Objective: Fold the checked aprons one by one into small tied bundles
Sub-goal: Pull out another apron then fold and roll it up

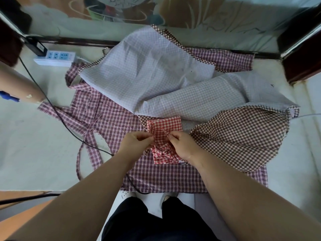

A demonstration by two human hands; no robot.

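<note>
Head view: I am seeing left hand [137, 142] and right hand [182, 145] pinching the folded red checked apron [165, 129]; tying seems underway, needing a snug pull next.

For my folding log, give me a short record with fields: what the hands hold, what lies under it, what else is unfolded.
held: small folded red-and-white checked apron bundle
grip: left hand and right hand both pinch it
underneath: maroon plaid apron, spread flat
behind, right: brown-and-white checked apron, rumpled, pale reverse showing
nearby: white power strip, black cable
</note>
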